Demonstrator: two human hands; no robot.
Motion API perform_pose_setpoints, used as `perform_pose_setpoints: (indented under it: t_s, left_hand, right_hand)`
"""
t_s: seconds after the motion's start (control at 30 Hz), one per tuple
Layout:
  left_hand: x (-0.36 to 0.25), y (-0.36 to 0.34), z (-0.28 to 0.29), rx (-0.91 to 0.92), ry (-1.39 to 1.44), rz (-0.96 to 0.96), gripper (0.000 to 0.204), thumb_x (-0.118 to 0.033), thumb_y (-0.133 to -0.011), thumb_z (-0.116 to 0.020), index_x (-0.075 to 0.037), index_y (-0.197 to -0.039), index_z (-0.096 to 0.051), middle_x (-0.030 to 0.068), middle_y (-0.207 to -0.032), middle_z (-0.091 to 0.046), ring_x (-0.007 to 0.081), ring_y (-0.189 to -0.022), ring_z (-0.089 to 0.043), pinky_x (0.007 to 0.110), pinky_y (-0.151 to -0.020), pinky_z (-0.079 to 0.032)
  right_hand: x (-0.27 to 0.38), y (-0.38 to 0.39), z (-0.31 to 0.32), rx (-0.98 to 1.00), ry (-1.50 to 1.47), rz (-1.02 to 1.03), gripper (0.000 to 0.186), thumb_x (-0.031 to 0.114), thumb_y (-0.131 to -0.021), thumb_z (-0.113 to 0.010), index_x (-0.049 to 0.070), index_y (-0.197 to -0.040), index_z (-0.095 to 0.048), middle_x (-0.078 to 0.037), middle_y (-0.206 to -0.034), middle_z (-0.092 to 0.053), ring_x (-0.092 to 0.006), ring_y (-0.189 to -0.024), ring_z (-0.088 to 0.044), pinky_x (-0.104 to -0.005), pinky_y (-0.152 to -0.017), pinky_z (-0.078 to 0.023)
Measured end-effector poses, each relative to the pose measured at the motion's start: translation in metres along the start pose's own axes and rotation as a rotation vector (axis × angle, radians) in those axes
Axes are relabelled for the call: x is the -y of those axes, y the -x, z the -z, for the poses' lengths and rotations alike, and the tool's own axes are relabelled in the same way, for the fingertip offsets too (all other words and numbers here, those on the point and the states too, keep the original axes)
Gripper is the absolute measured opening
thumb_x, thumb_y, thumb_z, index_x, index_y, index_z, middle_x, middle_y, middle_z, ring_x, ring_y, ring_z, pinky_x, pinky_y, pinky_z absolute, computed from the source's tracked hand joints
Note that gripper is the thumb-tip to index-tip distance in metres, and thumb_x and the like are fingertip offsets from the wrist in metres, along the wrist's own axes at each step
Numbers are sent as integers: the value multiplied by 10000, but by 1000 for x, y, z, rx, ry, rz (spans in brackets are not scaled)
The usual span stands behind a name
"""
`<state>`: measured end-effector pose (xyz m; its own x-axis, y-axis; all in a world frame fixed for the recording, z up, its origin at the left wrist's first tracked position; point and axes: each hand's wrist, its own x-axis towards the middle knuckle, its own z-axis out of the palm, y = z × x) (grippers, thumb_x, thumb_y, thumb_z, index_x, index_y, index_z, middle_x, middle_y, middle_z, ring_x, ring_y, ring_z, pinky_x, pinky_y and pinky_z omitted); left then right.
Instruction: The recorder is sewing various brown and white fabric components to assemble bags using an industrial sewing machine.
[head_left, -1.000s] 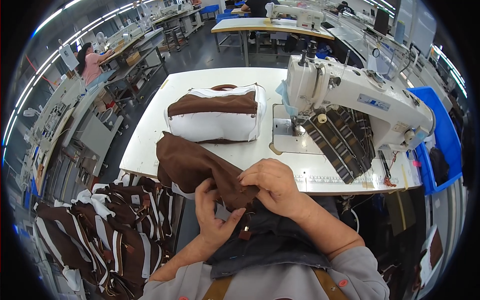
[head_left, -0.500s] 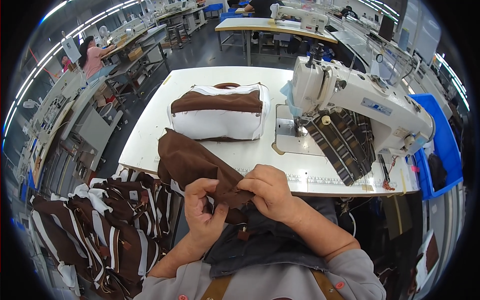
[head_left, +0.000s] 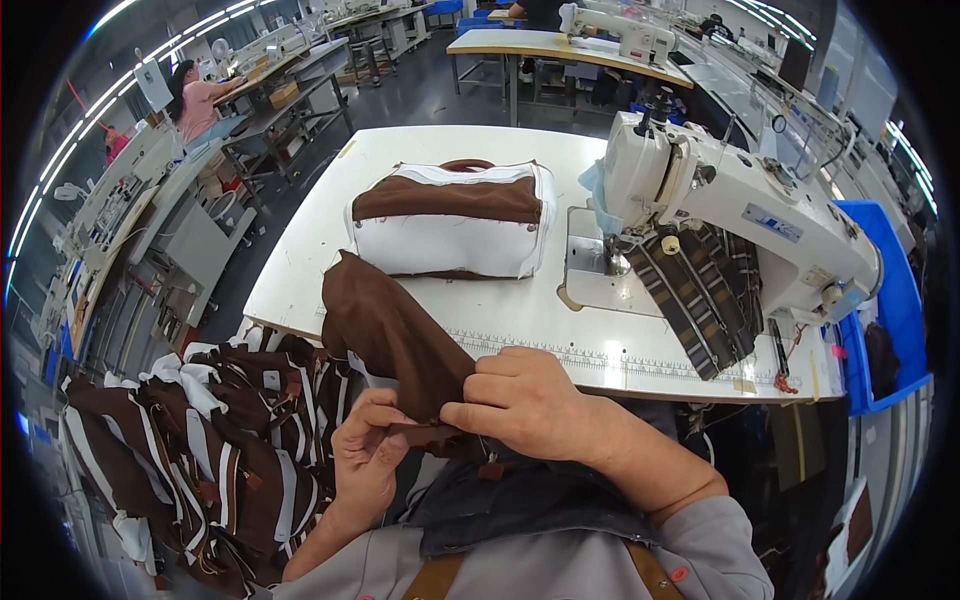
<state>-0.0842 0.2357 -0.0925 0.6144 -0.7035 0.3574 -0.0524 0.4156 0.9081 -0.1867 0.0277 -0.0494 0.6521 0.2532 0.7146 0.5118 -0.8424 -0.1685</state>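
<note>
Both hands, left hand (head_left: 368, 465) and right hand (head_left: 525, 400), grip tight on brown fabric piece (head_left: 385, 335) between them.

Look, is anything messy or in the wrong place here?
A little. Brown-and-white fabric pieces lie in a jumbled heap at the person's left, and striped fabric hangs over the sewing table's front edge under the sewing machine. Both hands hold brown fabric.
</note>
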Motion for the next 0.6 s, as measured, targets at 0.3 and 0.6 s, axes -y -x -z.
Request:
perform_pose_setpoints:
  t_s: [0.3,0.6]
  left_hand:
    - [-11,-14,-13,-77,-28,-124,152,-74,-963,-649,-29,-1078,-561,44,-1048,-549,97,-940,-520,248,-851,-416]
    - [-35,-27,1,58,-389,5,109,-65,-883,-758,1,-943,-696,29,-829,-651,70,-767,-580,215,-686,-442]
  right_hand:
    - [-8,-7,6,-18,-87,-66,218,101,-718,-708,98,-927,-645,-28,-742,-520,-225,-698,-588,-361,-601,-482]
    - [-12,7,4,-3,-121,-138,225,98,-721,-742,88,-926,-650,-40,-728,-527,-241,-692,-590,-374,-601,-478]
